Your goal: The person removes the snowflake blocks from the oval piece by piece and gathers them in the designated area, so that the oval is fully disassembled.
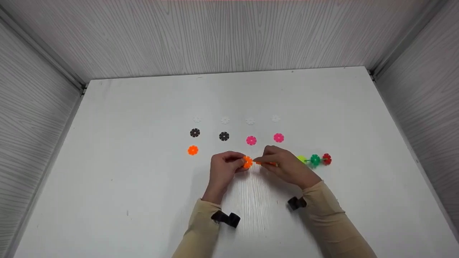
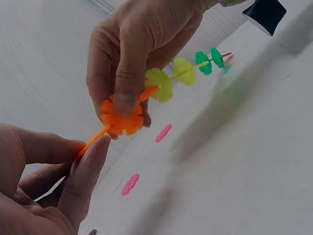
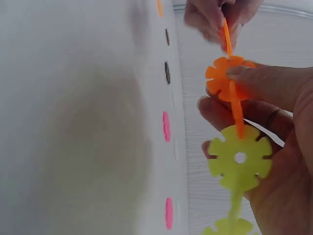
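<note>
My left hand point(image 1: 224, 170) pinches an orange notched, flower-shaped disc point(image 1: 247, 162) between thumb and fingers. Close on its right, my right hand point(image 1: 285, 165) pinches another orange disc point(image 2: 122, 117) at the near end of a chain of such discs. In both wrist views the two orange discs meet edge to edge, turned crosswise. Beyond my right thumb the chain runs on through a further orange disc point(image 3: 236, 110), yellow discs point(image 3: 239, 156), green discs point(image 1: 315, 160) and a red end point(image 1: 326, 159). Part of the chain is hidden behind my right hand in the head view.
Loose discs lie flat on the white table point(image 1: 143, 200) beyond my hands: an orange one point(image 1: 193, 150), two black ones point(image 1: 224, 136), two pink ones point(image 1: 251, 140) and a row of several white ones point(image 1: 250, 121). Wood-grain panels point(image 1: 229, 39) enclose the back and sides.
</note>
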Tool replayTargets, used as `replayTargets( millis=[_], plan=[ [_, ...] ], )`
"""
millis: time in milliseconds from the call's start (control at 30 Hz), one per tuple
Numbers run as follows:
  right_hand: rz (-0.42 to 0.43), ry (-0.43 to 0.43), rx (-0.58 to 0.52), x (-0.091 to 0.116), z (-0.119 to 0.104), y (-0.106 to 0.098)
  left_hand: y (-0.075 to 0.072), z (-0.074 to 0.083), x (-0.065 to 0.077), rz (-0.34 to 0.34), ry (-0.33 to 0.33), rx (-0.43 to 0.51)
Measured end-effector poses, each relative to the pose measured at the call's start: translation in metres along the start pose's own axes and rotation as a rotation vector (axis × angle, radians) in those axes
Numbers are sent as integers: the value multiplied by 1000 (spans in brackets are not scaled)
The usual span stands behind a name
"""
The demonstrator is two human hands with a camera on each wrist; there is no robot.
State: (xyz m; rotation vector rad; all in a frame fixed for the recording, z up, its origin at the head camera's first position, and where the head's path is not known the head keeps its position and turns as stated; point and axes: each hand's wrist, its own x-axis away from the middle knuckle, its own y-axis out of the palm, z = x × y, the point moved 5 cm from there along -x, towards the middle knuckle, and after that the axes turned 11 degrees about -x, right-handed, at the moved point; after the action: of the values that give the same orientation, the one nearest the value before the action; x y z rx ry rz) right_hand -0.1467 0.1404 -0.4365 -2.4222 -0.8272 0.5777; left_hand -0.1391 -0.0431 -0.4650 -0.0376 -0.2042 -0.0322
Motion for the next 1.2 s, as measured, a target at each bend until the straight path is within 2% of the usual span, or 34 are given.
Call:
replayTargets(
  millis=[100,333,600,767,867,967,1200],
  plan=[
    [6,16,-7,2,1,-1,-5,2,1,50,6,-41],
    [25,28,15,0,1,-3,-15,1,-1,49,1,-7],
    [84,45,2,2,4,-7,-41,2,-8,150,5,-61],
    [102,63,5,2,4,-8,-52,1,-13,200,-19,-91],
    [108,94,20,2,3,-9,-57,0,-16,213,-33,-92],
    [114,116,26,3,2,-10,-61,-1,-18,219,-41,-133],
    [103,116,4,4,5,-10,-69,-6,-25,235,-60,-211]
  ],
)
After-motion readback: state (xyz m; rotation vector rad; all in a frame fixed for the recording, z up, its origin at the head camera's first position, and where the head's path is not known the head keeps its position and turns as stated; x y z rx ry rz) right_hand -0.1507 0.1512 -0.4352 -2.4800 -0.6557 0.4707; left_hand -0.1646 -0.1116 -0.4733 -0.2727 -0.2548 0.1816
